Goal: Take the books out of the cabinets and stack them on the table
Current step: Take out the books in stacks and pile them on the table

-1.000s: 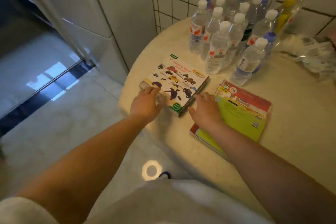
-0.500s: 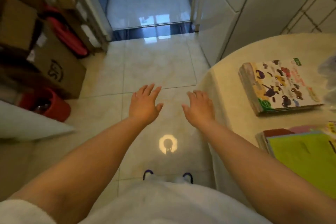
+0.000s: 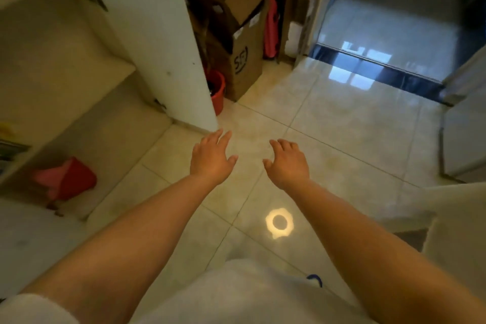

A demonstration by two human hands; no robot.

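An open cabinet (image 3: 65, 66) with pale shelves fills the left side, its white door (image 3: 157, 42) swung outward. A few books (image 3: 9, 147) show as a dark and yellow sliver on a shelf at the far left edge. My left hand (image 3: 211, 159) and my right hand (image 3: 288, 162) hover over the tiled floor in the middle, both empty with relaxed fingers. The table with the stacked books is out of sight except a pale edge (image 3: 457, 218) at the lower right.
A red object (image 3: 68, 179) lies on the cabinet's bottom shelf. Behind the door stand cardboard boxes (image 3: 236, 34) and a red bucket (image 3: 217, 87). A doorway (image 3: 381, 34) with a dark threshold opens at the upper right. A ring of light (image 3: 279, 222) reflects on the floor.
I let go of the car book on the table and turned left. The table and bottles left the view, and the open cabinet came in. Both hands now hang empty over the floor.
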